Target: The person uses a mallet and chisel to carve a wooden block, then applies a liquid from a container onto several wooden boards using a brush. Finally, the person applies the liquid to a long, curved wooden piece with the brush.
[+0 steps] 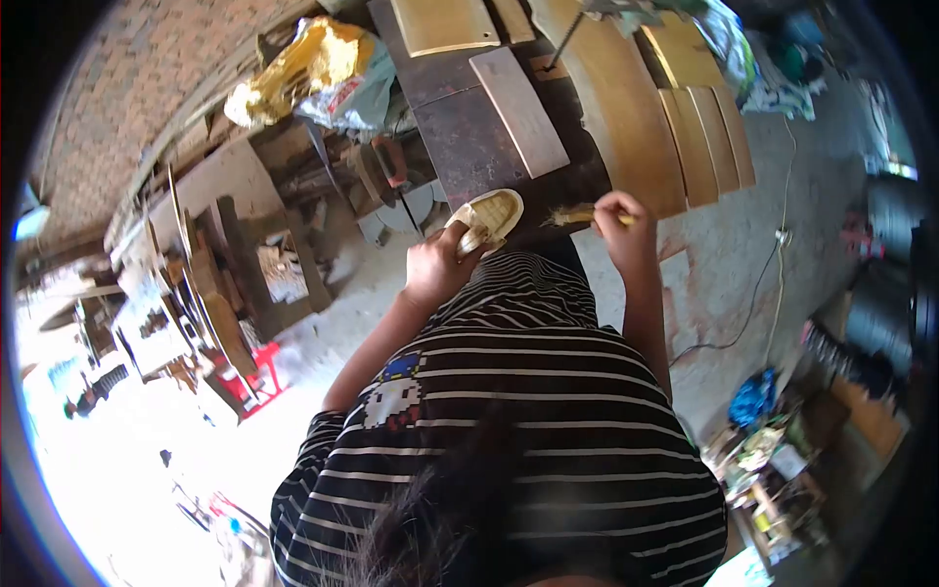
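My left hand (438, 264) is wrapped round a pale, shoe-shaped piece (499, 209) at its near end. A grid of grooves shows on the upper face, inside a light raised rim. To the right, my right hand (624, 221) grips the yellowish handle of a small brush (575, 214). The frayed bristles point left toward the shoe-shaped piece, with a gap between the two. Both hands are in front of my striped shirt, at the near edge of the dark workbench (469, 147).
A greyish board (520, 112) lies on the bench, beside a long tan plank (626, 117) and several narrower boards (706, 145). Plastic bags (333, 73) hang at the far left. Scrap wood (210, 284) stands left; a cable (780, 264) crosses the floor right.
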`<state>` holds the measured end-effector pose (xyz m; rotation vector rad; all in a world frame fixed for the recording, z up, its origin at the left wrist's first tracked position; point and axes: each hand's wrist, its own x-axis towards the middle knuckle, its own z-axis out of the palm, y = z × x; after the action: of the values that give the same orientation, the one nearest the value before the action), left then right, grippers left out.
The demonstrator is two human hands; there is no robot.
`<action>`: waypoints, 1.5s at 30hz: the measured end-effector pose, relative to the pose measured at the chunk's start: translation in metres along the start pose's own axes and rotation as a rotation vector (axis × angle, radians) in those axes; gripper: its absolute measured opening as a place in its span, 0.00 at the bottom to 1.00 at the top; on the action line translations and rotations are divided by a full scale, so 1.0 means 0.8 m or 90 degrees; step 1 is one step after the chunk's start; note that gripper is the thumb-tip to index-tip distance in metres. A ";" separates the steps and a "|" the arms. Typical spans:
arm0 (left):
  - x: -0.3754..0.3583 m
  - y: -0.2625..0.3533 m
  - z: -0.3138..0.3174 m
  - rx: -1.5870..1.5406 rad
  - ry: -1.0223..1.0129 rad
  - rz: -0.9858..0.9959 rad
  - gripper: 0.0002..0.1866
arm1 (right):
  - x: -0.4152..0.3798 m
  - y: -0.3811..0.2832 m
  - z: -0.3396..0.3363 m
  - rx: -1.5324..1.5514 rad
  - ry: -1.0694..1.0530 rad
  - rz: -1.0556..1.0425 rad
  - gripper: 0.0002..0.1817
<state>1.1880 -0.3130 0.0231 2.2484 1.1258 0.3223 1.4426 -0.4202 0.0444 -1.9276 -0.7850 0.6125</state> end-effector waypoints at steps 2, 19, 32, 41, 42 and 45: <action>0.001 0.012 0.000 -0.032 0.029 -0.011 0.17 | 0.057 -0.001 0.016 -0.079 -0.160 0.027 0.04; -0.010 0.027 0.012 -0.090 0.085 -0.224 0.08 | 0.323 -0.054 0.206 0.001 -0.147 -0.524 0.06; 0.004 0.008 -0.007 -0.105 0.071 -0.199 0.11 | 0.125 0.008 0.062 -0.096 -0.264 0.058 0.07; -0.060 -0.037 -0.049 -0.023 0.187 -0.274 0.14 | 0.155 -0.012 0.168 -0.122 -0.416 -0.013 0.09; -0.071 -0.041 -0.054 -0.008 0.196 -0.298 0.14 | 0.164 -0.025 0.188 -0.104 -0.373 -0.032 0.08; -0.106 -0.050 -0.065 0.015 0.228 -0.337 0.15 | 0.221 -0.032 0.242 0.082 -0.292 -0.218 0.05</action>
<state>1.0863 -0.3401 0.0441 1.8571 1.8613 0.4995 1.4206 -0.1695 -0.0339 -1.5014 -1.2970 0.8779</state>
